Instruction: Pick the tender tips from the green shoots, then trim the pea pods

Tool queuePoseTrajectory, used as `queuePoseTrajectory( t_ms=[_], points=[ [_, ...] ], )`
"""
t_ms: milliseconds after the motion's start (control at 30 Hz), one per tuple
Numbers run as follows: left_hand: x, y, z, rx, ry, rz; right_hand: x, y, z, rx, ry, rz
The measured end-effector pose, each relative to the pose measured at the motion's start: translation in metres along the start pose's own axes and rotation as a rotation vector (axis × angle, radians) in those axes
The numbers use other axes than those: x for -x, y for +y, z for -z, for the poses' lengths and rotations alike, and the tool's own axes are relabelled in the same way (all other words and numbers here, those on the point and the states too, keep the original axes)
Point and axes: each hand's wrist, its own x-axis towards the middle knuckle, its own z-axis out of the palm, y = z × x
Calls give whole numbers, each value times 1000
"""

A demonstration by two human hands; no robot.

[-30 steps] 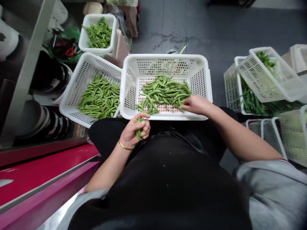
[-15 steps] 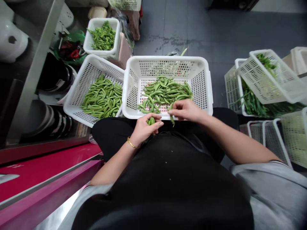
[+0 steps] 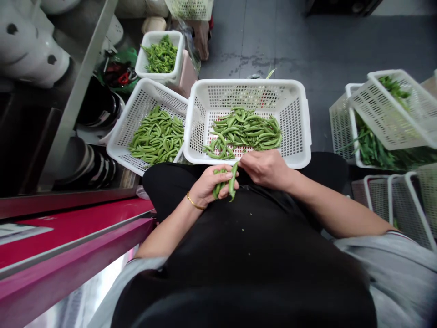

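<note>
My left hand is closed around several green snap pea pods. One pod sticks out upright between its thumb and fingers. My right hand is closed in a pinch at that pod's top end; its fingertips are partly hidden. Both hands are above my lap, at the near rim of a white perforated basket. Inside it lies a loose heap of snap peas. A second white basket, to the left, holds another pile of snap peas.
A small white tub of leafy greens stands at the back left. To the right are stacked baskets with greens, and more baskets below them. A metal shelf with stacked dishes runs along the left.
My right hand has brought a pod from the basket's near edge to my left hand, which now grips it too. The view has shifted slightly left.
</note>
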Motion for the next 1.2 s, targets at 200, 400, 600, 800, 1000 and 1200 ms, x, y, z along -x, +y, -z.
queuePoseTrajectory(
  t_ms=[200,400,600,800,1000,1200],
  points=[
    [-4,-2,12,8,304,-183,23,-2,10,-47,106,-9],
    [3,0,13,-179,389,-383,44,12,26,-257,-69,-176],
    [16,7,9,-642,423,-470,20,-1,-21,-156,-216,-26],
    [28,23,-1,-1264,53,-520,25,-4,-8,-47,-172,238],
    [3,6,-6,-604,114,-182,25,-6,-17,-14,249,153],
    [-1,35,43,-61,519,-376,62,22,-16,-104,22,26]
  ],
)
